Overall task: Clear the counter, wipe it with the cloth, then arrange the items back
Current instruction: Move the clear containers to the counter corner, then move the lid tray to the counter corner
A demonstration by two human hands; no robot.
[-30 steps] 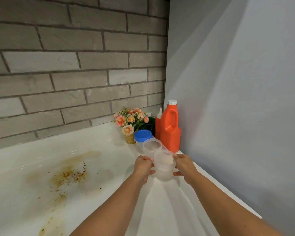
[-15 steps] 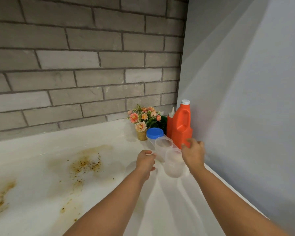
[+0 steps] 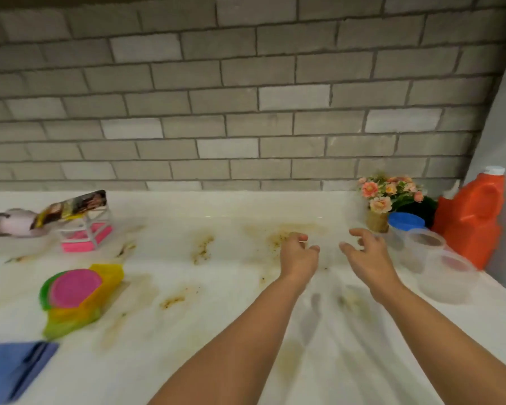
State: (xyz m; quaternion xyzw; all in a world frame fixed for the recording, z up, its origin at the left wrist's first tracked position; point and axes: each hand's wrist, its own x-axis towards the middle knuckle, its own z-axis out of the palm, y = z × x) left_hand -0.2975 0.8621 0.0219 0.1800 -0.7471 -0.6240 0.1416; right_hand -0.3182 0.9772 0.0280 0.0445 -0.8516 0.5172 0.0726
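We hold both hands out over the white counter [image 3: 216,287], a bit right of the middle. Our left hand [image 3: 298,255] has softly curled fingers and holds nothing. Our right hand [image 3: 368,255] is spread wide with loose fingers and holds nothing too.

The counter is dirty. Brown stains [image 3: 202,249] lie in patches from the left side to under our hands.

The blue cloth [image 3: 12,369] lies flat at the front left corner, well apart from our hands. Behind it, near the left edge, sits a coloured pile [image 3: 76,290], pink on top with green and yellow under; lids or plates, we cannot tell. Further back a pink sponge [image 3: 85,235] sits in a white wire holder [image 3: 98,217], and a shiny packet [image 3: 70,207] lies on top of it. That part is blurry.

In the back right corner stands an orange bottle [image 3: 476,217] with a white cap. Beside it are flowers [image 3: 383,197] in a small pot and a blue-lid tub [image 3: 405,222]. Along the right edge stand the back clear tub [image 3: 424,247] and, closer to us, the front clear tub [image 3: 447,276]. Our right hand is near these tubs but apart from them.
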